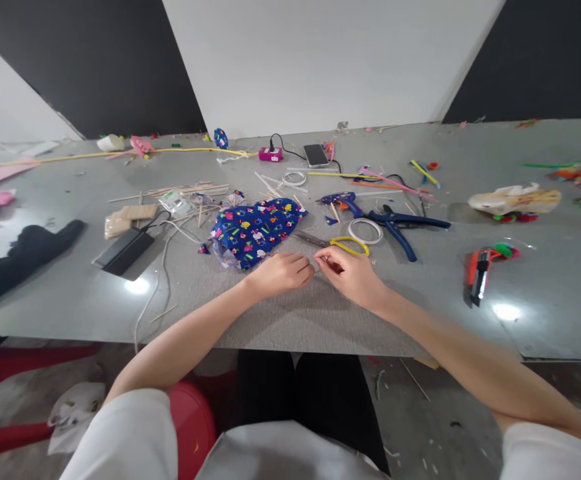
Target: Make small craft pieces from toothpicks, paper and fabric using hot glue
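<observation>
Close together over the table's front middle, my left hand (286, 273) and my right hand (348, 272) nearly meet at the fingertips. The left fingers are curled together, and the right thumb and index finger pinch. Whatever lies between them is too small to make out. Just behind the left hand is a blue patterned cloth (258, 230) with colourful figures. Scissors with yellow handles (350, 245) lie right behind my hands, blades pointing left. A white ring (365, 231) rests beside the handles, near blue-handled cutting pliers (403, 230) and a blue glue gun (344, 201).
To the left are a black power adapter (125, 252) with a cable, wooden sticks (190, 190) and a black cloth item (35, 247). A phone (315, 155) and a pink charger (270, 155) stand at the back. On the right lies a red-and-black utility knife (480, 277).
</observation>
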`<state>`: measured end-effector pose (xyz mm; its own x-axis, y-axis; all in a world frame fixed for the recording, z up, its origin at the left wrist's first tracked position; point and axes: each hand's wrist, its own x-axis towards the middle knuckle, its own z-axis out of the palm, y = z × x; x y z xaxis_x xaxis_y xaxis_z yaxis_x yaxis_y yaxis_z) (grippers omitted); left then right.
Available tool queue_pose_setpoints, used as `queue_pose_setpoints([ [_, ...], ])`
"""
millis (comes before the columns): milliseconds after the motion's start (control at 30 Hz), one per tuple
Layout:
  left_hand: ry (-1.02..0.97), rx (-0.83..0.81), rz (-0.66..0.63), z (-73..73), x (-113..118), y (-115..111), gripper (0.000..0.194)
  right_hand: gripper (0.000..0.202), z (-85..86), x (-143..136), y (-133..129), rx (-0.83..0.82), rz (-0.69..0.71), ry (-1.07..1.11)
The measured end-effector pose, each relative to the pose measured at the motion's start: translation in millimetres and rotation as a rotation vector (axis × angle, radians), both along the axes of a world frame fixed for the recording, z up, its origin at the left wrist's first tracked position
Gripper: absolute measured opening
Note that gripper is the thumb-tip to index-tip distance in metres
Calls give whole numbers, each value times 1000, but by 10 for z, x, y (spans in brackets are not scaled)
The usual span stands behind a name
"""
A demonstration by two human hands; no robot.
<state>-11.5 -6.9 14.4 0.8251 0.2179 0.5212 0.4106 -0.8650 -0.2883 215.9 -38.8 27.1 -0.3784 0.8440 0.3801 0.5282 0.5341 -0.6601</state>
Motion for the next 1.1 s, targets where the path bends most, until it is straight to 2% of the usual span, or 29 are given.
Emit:
queue_pose_setpoints([
  [133, -39, -130, 3, -43, -22, 19, 18, 23, 30, 0, -6, -1, 20, 8],
  [367, -260, -595, 17, -55, -84, 49, 9, 19, 10, 27, -1, -9, 114, 8],
  [433, -336, -677, 29, -51, -93, 64, 9, 17, -3, 27, 4, -15, 142, 12],
  [667, -537, -660, 57, -72, -64, 95, 12, 16, -27, 30, 38, -33, 148, 27],
  [1100, -622, -663, 96, -18, -49, 74, 14, 20, -4, 49, 53, -180, 147, 135],
])
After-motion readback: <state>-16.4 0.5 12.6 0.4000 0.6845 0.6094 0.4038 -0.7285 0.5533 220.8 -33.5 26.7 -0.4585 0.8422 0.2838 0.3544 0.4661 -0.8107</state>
